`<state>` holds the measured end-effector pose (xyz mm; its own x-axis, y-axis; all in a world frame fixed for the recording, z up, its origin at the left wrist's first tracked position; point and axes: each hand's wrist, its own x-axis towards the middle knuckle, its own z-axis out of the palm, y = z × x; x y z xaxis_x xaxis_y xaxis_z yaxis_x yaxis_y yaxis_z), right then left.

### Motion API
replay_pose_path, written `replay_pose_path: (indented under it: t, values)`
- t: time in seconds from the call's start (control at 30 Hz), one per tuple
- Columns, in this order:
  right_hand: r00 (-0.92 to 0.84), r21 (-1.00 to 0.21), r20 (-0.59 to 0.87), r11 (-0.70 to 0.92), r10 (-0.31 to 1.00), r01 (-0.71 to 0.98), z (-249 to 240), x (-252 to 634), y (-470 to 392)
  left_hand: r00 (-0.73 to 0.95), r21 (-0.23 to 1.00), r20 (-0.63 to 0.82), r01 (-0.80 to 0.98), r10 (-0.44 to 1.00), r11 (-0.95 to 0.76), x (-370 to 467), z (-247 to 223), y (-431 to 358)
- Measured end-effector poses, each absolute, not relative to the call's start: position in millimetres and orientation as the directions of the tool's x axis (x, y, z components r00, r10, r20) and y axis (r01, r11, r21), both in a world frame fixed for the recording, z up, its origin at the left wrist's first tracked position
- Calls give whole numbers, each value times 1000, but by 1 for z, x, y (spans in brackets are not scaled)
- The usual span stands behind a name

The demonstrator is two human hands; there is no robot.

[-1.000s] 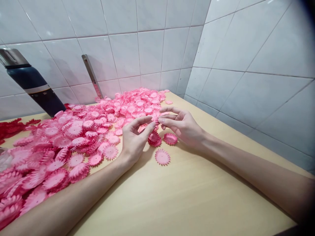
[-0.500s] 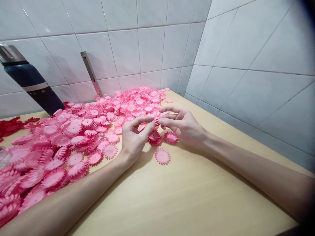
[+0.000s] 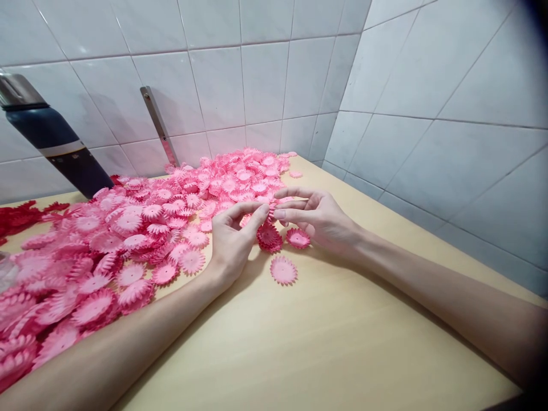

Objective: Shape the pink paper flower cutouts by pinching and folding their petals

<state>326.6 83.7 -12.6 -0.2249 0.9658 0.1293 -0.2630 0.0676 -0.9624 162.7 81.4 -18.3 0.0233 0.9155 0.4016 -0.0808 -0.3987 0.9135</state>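
Observation:
My left hand (image 3: 233, 240) pinches a small pink scalloped flower disc (image 3: 271, 213) between thumb and forefinger. From the other side, my right hand (image 3: 319, 217) meets the same disc with its thumb and fingertips closed at the edge. Fingers cover part of the disc. Just below the hands lies a small stack of darker pink flower discs (image 3: 269, 238). To its right, under my right hand, rests a single dark pink disc (image 3: 298, 238). Nearer to me, a lighter pink disc (image 3: 283, 270) lies flat on the table.
A large heap of pink flower discs (image 3: 128, 222) spreads across the left and back of the wooden table (image 3: 299, 354). Dark red pieces (image 3: 21, 220) lie at far left. A dark blue bottle (image 3: 55, 137) and a metal strip (image 3: 158, 123) stand by the tiled wall (image 3: 218, 85).
Both hands keep their places around the disc, with only slight fingertip movement. The view has shifted very slightly.

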Motion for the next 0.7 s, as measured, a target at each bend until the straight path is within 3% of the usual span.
replay_pose_path:
  t: [0.7]
  values:
    - [-207,-961,129,71,970,-269,-10,325,82,45,920,388,-85,921,-384,163,-18,81]
